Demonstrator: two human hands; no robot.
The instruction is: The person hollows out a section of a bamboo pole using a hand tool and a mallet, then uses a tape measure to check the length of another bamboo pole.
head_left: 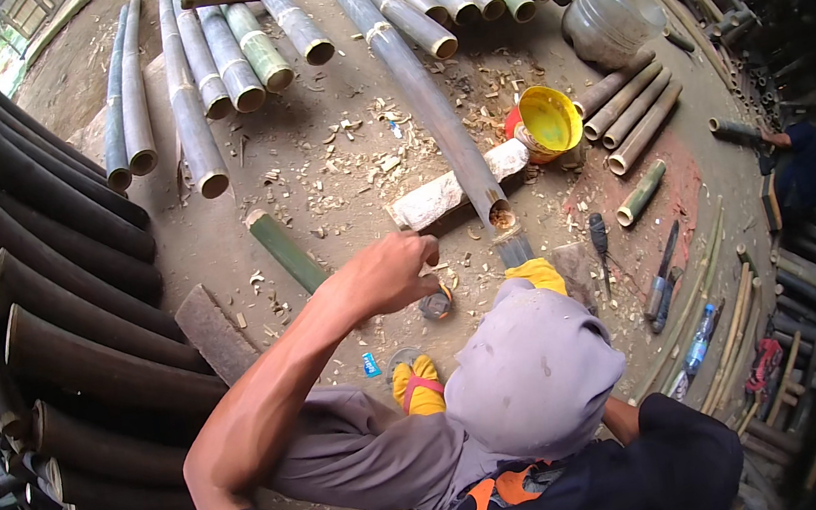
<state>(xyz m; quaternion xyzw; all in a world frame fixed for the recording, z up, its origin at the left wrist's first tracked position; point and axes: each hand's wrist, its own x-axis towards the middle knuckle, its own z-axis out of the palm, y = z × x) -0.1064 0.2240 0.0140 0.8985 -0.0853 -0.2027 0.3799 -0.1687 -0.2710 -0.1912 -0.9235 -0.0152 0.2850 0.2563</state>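
Note:
My left hand (385, 276) hangs over the ground, its fingers loosely curled and a gap between thumb and forefinger; I see nothing held. Just below it is an orange and black tape measure (437, 302). Ahead, a long bamboo pole (413, 78) slants toward me across a whitish block (456, 186). Near its close end is a cut notch (501, 215) with pale wood inside. My yellow-socked foot (537, 276) is at that end, partly behind my raised grey-trousered knee (537, 371). My right hand is hidden behind the knee; only a patch of forearm (621, 419) shows.
More bamboo poles (197, 128) lie ahead, dark ones (108, 360) at left. Right are a yellow bucket (550, 120), a clear plastic container (610, 15), short bamboo pieces (643, 127), a dark-handled tool (600, 243) and a bottle (701, 337). A person (804, 154) is far right.

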